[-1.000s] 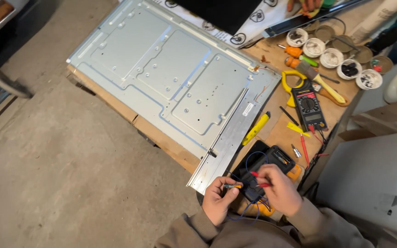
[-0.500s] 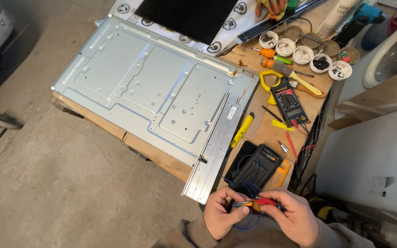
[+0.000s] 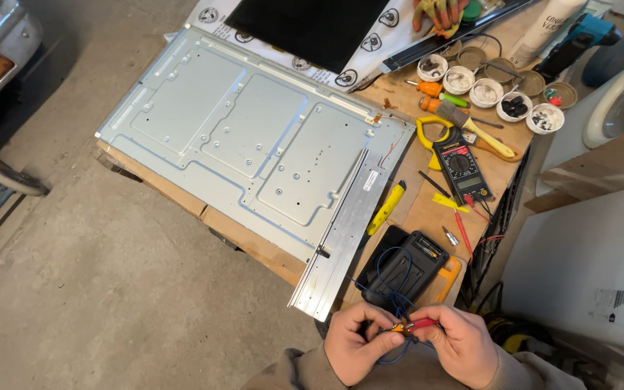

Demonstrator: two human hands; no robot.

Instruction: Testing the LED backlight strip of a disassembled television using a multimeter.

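Observation:
My left hand [image 3: 355, 343] and my right hand [image 3: 458, 344] are together at the bottom of the head view, below the workbench's near edge. Between their fingertips they pinch a small red and orange probe tip [image 3: 412, 326]. A thin blue wire [image 3: 396, 287] loops from it up over the black tester case [image 3: 402, 269] with an orange side. The case lies on the wooden workbench [image 3: 427, 209] just beyond my fingers. A large grey metal display back panel [image 3: 254, 144] lies to the left of it.
A clamp multimeter [image 3: 459, 167] with yellow jaws, a yellow knife [image 3: 386, 207], screwdrivers and several small white cups [image 3: 485, 92] of screws crowd the bench. A black screen panel [image 3: 305, 25] lies beyond. Another person's gloved hand [image 3: 438, 12] rests at the top. Concrete floor [image 3: 110, 289] spreads left.
My hands lifted off the black tester case and drew back toward me, bringing the red probe and blue wire with them. The view shifted down the bench.

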